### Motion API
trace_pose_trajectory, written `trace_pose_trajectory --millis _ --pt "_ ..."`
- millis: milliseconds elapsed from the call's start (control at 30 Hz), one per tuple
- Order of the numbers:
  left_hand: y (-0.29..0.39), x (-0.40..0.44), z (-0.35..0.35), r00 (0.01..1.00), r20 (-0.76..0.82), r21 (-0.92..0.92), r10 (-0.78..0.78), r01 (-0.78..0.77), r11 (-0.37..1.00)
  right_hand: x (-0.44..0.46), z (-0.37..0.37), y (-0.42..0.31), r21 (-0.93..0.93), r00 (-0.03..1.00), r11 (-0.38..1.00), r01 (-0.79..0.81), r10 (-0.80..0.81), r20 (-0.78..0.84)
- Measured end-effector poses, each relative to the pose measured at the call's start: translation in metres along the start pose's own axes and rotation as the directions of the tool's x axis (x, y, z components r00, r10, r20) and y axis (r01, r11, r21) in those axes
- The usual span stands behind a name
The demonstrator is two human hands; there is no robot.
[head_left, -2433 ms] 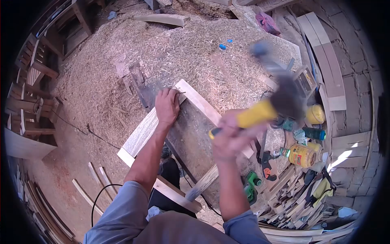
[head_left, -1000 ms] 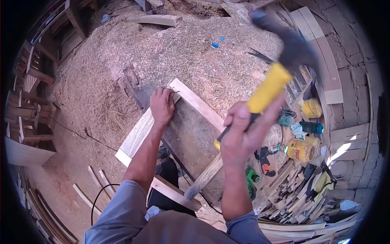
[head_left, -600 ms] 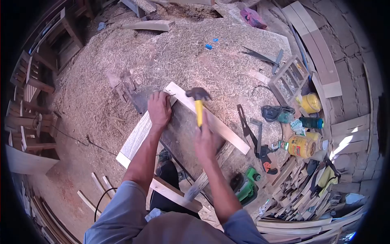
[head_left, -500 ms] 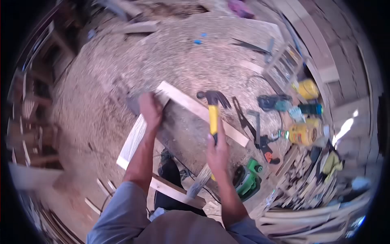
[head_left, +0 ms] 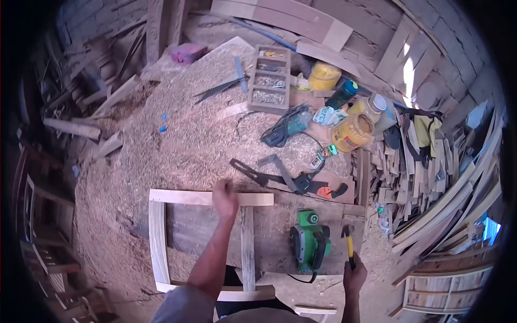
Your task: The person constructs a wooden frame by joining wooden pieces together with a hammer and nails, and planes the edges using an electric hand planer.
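Observation:
My right hand point(head_left: 355, 273) is wrapped round the dark grip of a yellow-handled hammer point(head_left: 350, 246), held low at the right beside the green power planer point(head_left: 311, 242). My left hand point(head_left: 225, 200) is at the far rail of a pale wooden frame point(head_left: 158, 242); its fingers are blurred, so what they grip is unclear. The frame lies on a dusty wooden work surface point(head_left: 274, 229), with a crosspiece point(head_left: 247, 247) running from the far rail to the near one.
Past the frame lie a handsaw point(head_left: 247, 172), a metal square point(head_left: 280, 169), a corded tool point(head_left: 293, 125) and a compartment box of nails point(head_left: 269, 81). Yellow jars point(head_left: 351, 133) stand behind them. Wood offcuts point(head_left: 398, 177) pile up at the right; shavings point(head_left: 129, 156) cover the ground at the left.
The view has swung to the right. My right hand has carried the hammer away from the frame to the right of the planer. My left hand has moved from the frame's corner along the far rail.

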State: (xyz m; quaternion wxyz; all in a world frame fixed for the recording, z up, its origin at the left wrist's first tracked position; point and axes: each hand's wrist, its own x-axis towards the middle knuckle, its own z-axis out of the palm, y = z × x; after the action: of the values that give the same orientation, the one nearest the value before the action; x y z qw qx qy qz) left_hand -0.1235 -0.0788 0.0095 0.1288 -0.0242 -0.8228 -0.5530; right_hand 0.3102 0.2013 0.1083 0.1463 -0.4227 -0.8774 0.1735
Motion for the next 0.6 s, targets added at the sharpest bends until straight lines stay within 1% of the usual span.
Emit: trace_pose_trajectory --millis 33,67,100,133,167,200,233,267,300,367,400,433,467,500,533,567,600 --pt "-0.004 0.023 0.031 0.996 0.023 0.038 0.083 -0.084 0.996 -0.010 0.008 0.020 0.009 0.999 0.999 -0.049 0.050 -0.021" --pt "0.017 0.050 0.052 0.993 0.066 0.015 0.096 -0.097 0.995 -0.019 0.011 0.033 0.002 0.995 0.995 -0.101 0.101 -0.019" --pt "0.034 0.081 0.077 0.985 0.023 0.030 0.169 -0.170 0.985 -0.027 0.015 0.043 -0.005 0.988 0.988 -0.152 0.152 -0.016" --pt "0.058 0.112 0.091 0.989 0.100 0.059 0.111 -0.117 0.991 -0.036 0.018 0.052 -0.016 0.979 0.978 -0.206 0.206 -0.009" --pt "0.075 0.143 0.110 0.976 0.034 -0.007 0.214 -0.214 0.977 -0.043 0.022 0.061 -0.013 0.977 0.977 -0.211 0.211 -0.008" --pt "0.092 0.177 0.127 0.971 0.037 -0.003 0.235 -0.235 0.972 -0.052 0.026 0.069 -0.028 0.977 0.976 -0.214 0.214 -0.002" --pt "0.126 0.206 0.124 0.965 0.208 -0.218 0.158 -0.111 0.970 -0.054 0.032 0.074 -0.038 0.978 0.977 -0.208 0.209 0.000" --pt "0.152 0.232 0.131 0.972 0.230 -0.413 0.055 0.046 0.909 -0.054 0.036 0.080 -0.053 0.979 0.978 -0.203 0.203 0.003" --pt "0.171 0.245 0.136 0.959 0.281 -0.579 -0.045 0.207 0.788 -0.056 0.041 0.083 -0.064 0.982 0.980 -0.190 0.189 -0.011" --pt "0.206 0.247 0.109 0.948 0.305 -0.592 -0.094 0.266 0.760 -0.047 0.065 0.102 -0.079 0.993 0.990 -0.117 0.114 -0.043" --pt "0.211 0.239 0.101 0.960 0.274 -0.555 -0.064 0.212 0.804 -0.055 0.073 0.116 -0.100 0.996 0.991 -0.086 0.084 -0.023" --pt "0.197 0.223 0.088 0.966 0.253 -0.487 -0.060 0.181 0.855 -0.057 0.079 0.123 -0.083 0.993 0.989 -0.119 0.120 0.005" --pt "0.167 0.198 0.070 0.970 0.233 -0.405 -0.063 0.156 0.901 -0.056 0.078 0.125 -0.072 0.987 0.986 -0.149 0.153 0.044" --pt "0.138 0.166 0.046 0.985 0.175 -0.273 -0.006 0.055 0.960 -0.050 0.080 0.128 -0.113 0.992 0.987 -0.114 0.120 0.049" --pt "0.107 0.124 0.015 0.989 0.131 -0.138 0.071 -0.052 0.989 -0.044 0.080 0.129 -0.149 0.996 0.986 -0.076 0.083 0.041" --pt "0.053 0.086 -0.012 0.989 0.020 0.013 0.147 -0.148 0.989 -0.039 0.078 0.128 -0.117 0.999 0.992 -0.044 0.047 0.021" --pt "0.034 0.030 -0.053 0.990 -0.060 0.131 0.125 -0.116 0.985 -0.031 0.077 0.124 -0.081 1.000 0.997 -0.014 0.013 -0.009"
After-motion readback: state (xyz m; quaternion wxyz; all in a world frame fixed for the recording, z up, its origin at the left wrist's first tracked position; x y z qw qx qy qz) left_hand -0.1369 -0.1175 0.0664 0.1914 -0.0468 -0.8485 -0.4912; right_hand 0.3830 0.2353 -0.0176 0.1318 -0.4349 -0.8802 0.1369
